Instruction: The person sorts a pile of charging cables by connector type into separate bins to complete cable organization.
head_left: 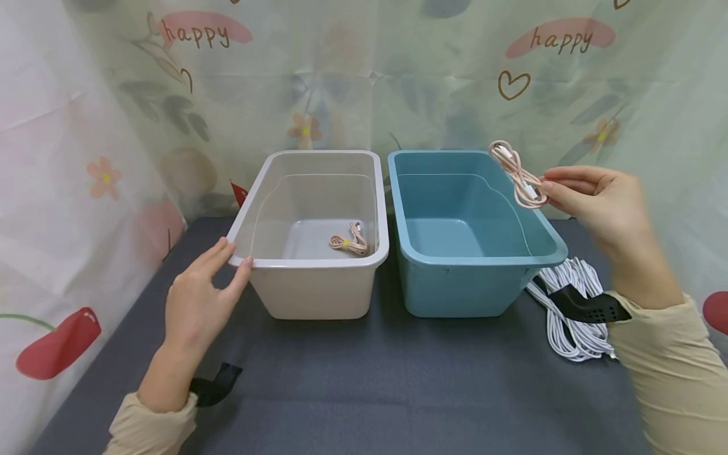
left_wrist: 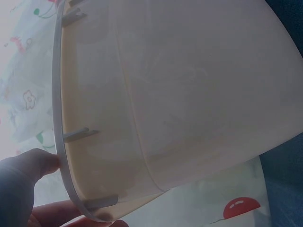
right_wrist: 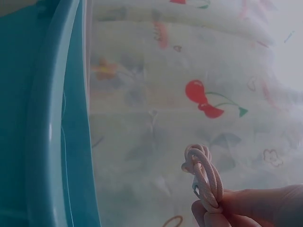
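Observation:
My left hand [head_left: 199, 294] holds the front left corner of a beige plastic bin [head_left: 315, 292], its thumb and fingers on the rim. Inside that bin lies a small pink bundled charging cable [head_left: 354, 241] with a yellow tie. Above the right rim of a blue bin [head_left: 457, 292], my right hand [head_left: 617, 218] pinches another pink coiled charging cable [head_left: 519, 175] between thumb and fingertips. The right wrist view shows the same cable [right_wrist: 206, 177] looped up from the fingertips, apart from the bin's rim.
A bundle of white cables [head_left: 580, 338] lies on the dark table cover [head_left: 364, 385], right of the blue bin and partly behind the right wrist's black strap [head_left: 588, 306]. Patterned curtains [head_left: 341, 69] stand behind and at both sides.

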A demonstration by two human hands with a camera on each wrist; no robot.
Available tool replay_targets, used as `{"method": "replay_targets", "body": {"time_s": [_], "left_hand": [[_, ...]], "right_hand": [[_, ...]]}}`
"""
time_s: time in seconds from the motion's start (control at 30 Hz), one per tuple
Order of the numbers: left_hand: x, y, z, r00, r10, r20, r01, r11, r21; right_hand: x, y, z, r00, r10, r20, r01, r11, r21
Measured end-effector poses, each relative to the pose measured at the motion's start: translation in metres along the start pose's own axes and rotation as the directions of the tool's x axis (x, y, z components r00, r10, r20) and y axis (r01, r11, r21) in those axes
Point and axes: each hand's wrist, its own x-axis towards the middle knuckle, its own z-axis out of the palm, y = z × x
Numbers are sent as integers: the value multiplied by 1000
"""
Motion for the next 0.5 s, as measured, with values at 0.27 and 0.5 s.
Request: {"method": "replay_targets", "body": {"time_s": [0.27, 0.5], "left_hand": [[1, -1, 1, 999, 28, -33, -28, 1000, -10], [2, 0, 1, 999, 24, -24, -24, 1000, -6]], "right_hand": [[7, -8, 22, 1000, 0, 21, 1, 1000, -29], [14, -12, 40, 999, -4, 36, 8, 994, -112]]}}
